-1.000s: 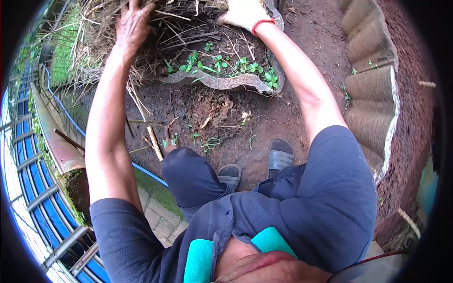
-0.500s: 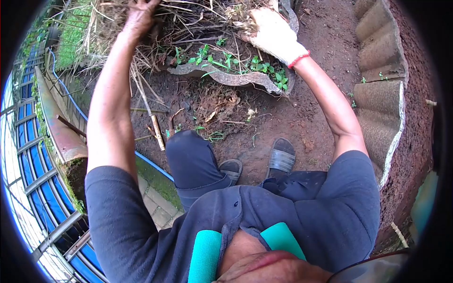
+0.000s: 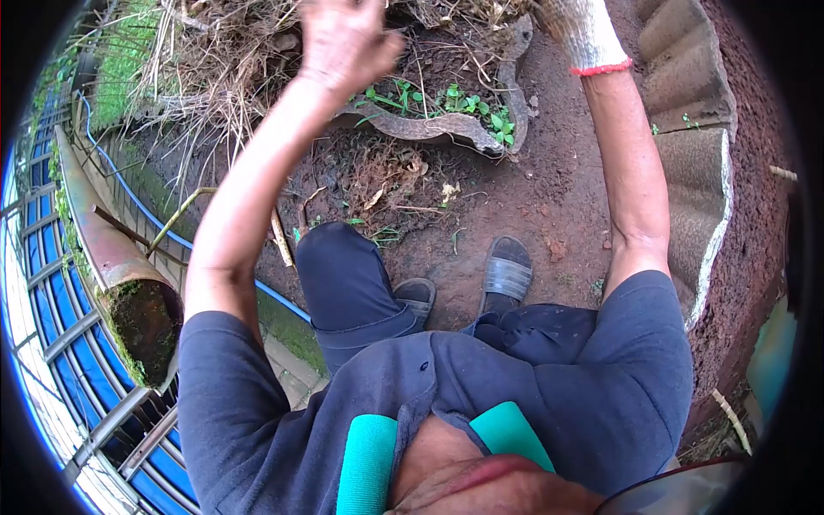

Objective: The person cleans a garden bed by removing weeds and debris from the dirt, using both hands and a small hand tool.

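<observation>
My left hand point(image 3: 350, 47), bare and blurred by motion, is over the planting bed at the top of the view. Its thumb stands apart from the fingers, and no object shows in it. Below and left of it lies a heap of dry grass and roots point(image 3: 227, 73). My right hand point(image 3: 588, 34) wears a white knitted glove with a red cuff, soiled brown toward the fingers. The top edge cuts its fingers off, so what they hold is hidden. Between the hands are dark soil and small green plants point(image 3: 463, 101), bordered by a wavy grey sheet point(image 3: 429, 129).
Corrugated grey sheets point(image 3: 687, 180) edge the soil path on the right. A mossy pipe-like piece point(image 3: 129, 257), a blue hose point(image 3: 133, 184) and a blue-backed metal fence point(image 3: 69, 326) are on the left. Loose roots point(image 3: 390, 184) lie before my sandalled feet point(image 3: 508, 270).
My left hand has moved right, off the dry grass heap. My gloved right hand has moved right and up, away from the straw it was touching, partly out of view.
</observation>
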`<state>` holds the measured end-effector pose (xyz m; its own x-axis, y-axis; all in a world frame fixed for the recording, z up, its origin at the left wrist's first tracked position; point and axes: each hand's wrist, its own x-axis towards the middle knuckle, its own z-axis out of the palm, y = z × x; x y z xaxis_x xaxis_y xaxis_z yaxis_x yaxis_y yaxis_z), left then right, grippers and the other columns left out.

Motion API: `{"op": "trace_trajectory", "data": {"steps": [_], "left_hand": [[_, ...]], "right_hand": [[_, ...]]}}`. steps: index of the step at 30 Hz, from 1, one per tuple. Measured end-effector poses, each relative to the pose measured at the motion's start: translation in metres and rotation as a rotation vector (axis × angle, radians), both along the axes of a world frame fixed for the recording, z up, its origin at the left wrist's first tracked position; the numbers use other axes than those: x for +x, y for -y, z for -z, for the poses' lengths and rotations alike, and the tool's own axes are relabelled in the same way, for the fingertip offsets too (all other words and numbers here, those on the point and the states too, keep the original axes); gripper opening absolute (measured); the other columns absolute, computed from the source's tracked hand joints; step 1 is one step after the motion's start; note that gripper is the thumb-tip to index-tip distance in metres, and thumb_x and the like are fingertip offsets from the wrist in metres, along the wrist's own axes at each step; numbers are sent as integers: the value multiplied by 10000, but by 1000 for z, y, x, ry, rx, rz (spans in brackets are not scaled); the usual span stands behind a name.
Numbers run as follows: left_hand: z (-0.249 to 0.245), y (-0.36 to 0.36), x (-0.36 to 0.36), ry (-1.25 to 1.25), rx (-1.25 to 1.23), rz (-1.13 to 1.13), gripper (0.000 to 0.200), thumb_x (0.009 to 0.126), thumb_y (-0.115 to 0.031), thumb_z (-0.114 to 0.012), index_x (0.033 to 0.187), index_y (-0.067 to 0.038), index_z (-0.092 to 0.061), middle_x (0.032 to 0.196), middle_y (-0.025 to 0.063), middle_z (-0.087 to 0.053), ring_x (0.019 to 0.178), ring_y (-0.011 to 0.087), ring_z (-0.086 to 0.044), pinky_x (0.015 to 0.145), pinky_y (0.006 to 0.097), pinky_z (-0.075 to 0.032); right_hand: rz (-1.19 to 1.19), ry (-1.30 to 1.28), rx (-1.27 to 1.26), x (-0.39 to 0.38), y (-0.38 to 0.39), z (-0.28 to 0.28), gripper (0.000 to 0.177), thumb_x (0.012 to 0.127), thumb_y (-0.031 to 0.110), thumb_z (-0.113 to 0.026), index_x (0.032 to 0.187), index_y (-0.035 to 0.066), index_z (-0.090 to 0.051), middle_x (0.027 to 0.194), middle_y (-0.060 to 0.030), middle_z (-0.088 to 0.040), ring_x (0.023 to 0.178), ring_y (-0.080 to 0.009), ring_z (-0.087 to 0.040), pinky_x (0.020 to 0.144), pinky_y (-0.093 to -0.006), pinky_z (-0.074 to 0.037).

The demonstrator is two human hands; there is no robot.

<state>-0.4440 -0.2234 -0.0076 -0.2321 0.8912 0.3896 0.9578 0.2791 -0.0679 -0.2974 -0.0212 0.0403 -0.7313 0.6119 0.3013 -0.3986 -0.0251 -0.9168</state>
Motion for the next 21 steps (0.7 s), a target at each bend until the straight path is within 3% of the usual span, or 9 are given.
{"op": "trace_trajectory", "data": {"steps": [3, 6, 10, 15, 16, 18, 19, 20, 21], "left_hand": [[36, -32, 36, 156, -123, 282, 956, 638, -492, -835, 1422, -94, -459, 1324, 293, -376, 1362, 543, -258, 1103, 661, -250], [70, -65, 23, 303, 39, 115, 740, 681, -504, -796, 1315, -169, -610, 1357, 325, -352, 1365, 570, -222, 1140, 659, -177], [74, -103, -19, 198, 258, 207, 293, 791, -153, -652, 1076, -117, -707, 1235, 279, -510, 1131, 477, -499, 961, 573, -401], [70, -98, -142, 47, -79, 88, 287, 906, -185, -472, 1119, -96, -643, 1169, 341, -553, 916, 448, -613, 835, 486, -512], [106, -110, -188, -171, 410, 193, 313, 967, -243, -448, 1165, -61, -608, 1157, 351, -564, 909, 432, -615, 812, 444, -512], [79, -92, -203, 296, 247, 141, 321, 990, -246, -459, 1138, 9, -587, 1147, 329, -590, 907, 417, -610, 811, 405, -500], [75, -80, -235, 165, 76, 373, 281, 967, -177, -501, 1137, 38, -564, 1084, 286, -614, 879, 401, -600, 797, 383, -494], [40, -79, -191, 998, 92, -32, 199, 939, -128, -541, 1083, -4, -600, 1080, 240, -598, 862, 373, -597, 781, 389, -495], [42, -76, -194, 683, 126, 86, 173, 923, -130, -559, 1046, -28, -626, 1074, 227, -574, 871, 363, -597, 766, 387, -497]], "right_hand": [[24, -62, 132, 2, -2, -17, 244, 866, 90, -665, 1074, -30, -710, 1014, -80, -729, 891, -150, -679, 817, -293, -536], [42, -63, 183, 6, -3, -28, 242, 862, 104, -653, 1057, -26, -712, 996, -95, -728, 888, -174, -683, 812, -312, -540], [59, -48, 256, 16, -9, -39, 241, 856, 123, -638, 1034, -20, -715, 973, -115, -726, 885, -204, -688, 805, -339, -545], [89, -26, 362, 37, -6, -51, 245, 849, 146, -620, 1006, -14, -719, 943, -140, -724, 881, -243, -695, 797, -372, -552], [91, -7, 385, 41, -3, -51, 246, 848, 151, -616, 1000, -12, -719, 938, -145, -724, 880, -250, -697, 796, -378, -553], [52, 158, 413, 42, 5, -39, 249, 845, 160, -609, 989, -10, -721, 926, -155, -723, 878, -266, -700, 793, -391, -556], [-41, 505, 455, 35, 13, -23, 424, 827, 347, -659, 1123, 43, -662, 1022, -176, -699, 957, -291, -677, 864, -394, -534], [-137, 853, 488, 29, 22, -6, 636, 810, 535, -710, 1256, 95, -604, 1118, -197, -676, 1036, -317, -655, 936, -397, -511], [-231, 782, 832, 17, 31, 17, 607, 819, 525, -695, 1237, 91, -621, 1111, -204, -675, 1031, -315, -657, 932, -402, -512]]}}
